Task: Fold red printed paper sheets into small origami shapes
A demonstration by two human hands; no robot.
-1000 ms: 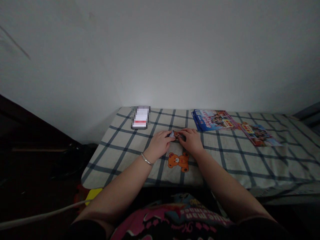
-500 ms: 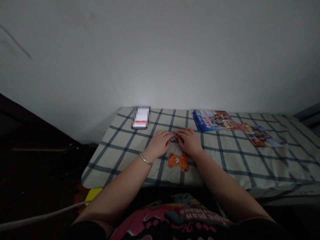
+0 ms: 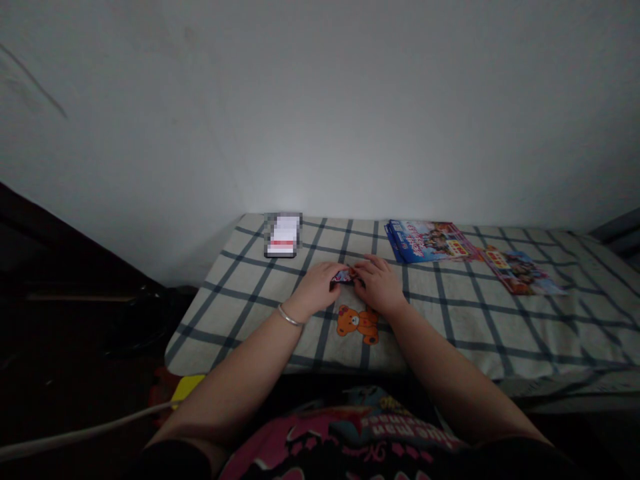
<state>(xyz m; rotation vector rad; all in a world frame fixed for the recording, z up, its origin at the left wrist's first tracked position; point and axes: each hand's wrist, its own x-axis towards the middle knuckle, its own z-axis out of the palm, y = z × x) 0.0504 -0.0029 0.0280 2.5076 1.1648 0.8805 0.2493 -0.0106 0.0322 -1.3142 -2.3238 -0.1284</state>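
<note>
L hand (image 3: 314,291) and R hand (image 3: 380,287) are close together at mid-bed, fingertips (image 3: 332,280) of both closing in from each side on a small folded printed paper (image 3: 345,276). Both grips are nearly shut, w/ the paper pinched between them; exact finger contact is partly hidden. The paper sits just above a teddy-bear print (image 3: 357,325) on a checked bedsheet (image 3: 475,333), held low near the cloth. It's already down to a narrow wad or strip, though the exact fold count can't be told at this size. Beyond the hands, a blue-covered booklet (image 3: 425,241) lies flat, w/ a glossy flyer (image 3: 520,272) flat to its R, both unfolded and well apart from the hands. A pixelated phone-like item (image 3: 283,235) lies near the bed's far edge, L of the hands. Metal bangle (image 3: 289,315) on L wrist. Pink printed top (image 3: 340,440) shows at the bottom of view.
</note>
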